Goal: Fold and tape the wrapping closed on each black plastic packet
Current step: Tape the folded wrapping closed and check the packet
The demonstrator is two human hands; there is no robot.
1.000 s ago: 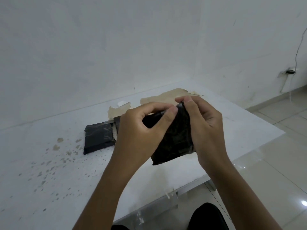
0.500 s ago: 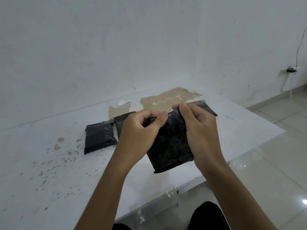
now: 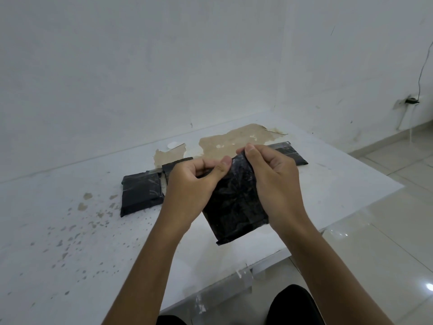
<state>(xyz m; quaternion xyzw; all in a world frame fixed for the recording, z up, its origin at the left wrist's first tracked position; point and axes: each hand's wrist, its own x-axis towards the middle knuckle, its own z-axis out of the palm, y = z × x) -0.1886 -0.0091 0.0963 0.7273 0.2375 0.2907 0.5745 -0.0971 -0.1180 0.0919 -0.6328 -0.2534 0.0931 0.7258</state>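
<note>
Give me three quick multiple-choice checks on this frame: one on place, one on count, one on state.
1. Where is the packet being worked on?
A. In both hands, above the table
B. Flat on the floor
C. Against the wall

2. How many black packets show in all?
A. One
B. Two
C. Four

3. What are the hands doing?
A. Resting open
B. Pinching the packet's top edge
C. Pressing the table

Answers:
A, the held packet sits above the table.
C, counting the left packet, the one behind it and the far packet.
B, left hand and right hand pinch it.
</note>
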